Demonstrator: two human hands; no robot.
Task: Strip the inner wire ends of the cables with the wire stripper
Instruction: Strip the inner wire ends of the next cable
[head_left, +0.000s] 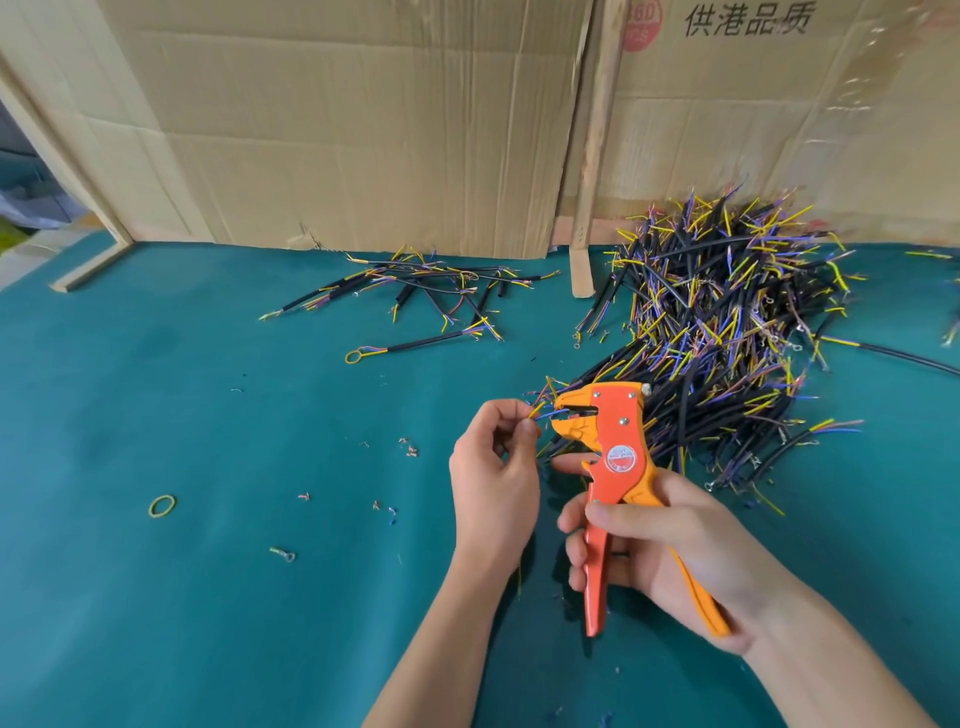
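A person's two bare hands worked over a teal table (156, 364), seen from above. At lower left of the frame a yellow rubber band (162, 505) lay alone on the cloth, with small snipped bits of insulation (410, 448) scattered toward the centre. In the upper middle, a small pile of cables (431, 291) lay spread in front of upright cardboard sheets (363, 130). Just below centre, the left hand (493, 467) pinched a cable's thin inner wires (540, 411) between thumb and fingertips, pointing a blue and a yellow strand into the parted mouth of the wire stripper (613, 457). The rest of that cable was hidden behind the hand. The right hand (670, 545), lower centre-right, curled around the orange handles; whether it was squeezing could not be told. At right of centre and above, a large heap of cables (727, 332) filled the table. To do this step well, it seemed wise to seat only one strand squarely in the mouth, keep the pinch firm and close to the tool, hold the strand straight, then squeeze evenly so the insulation came off without cutting the copper.
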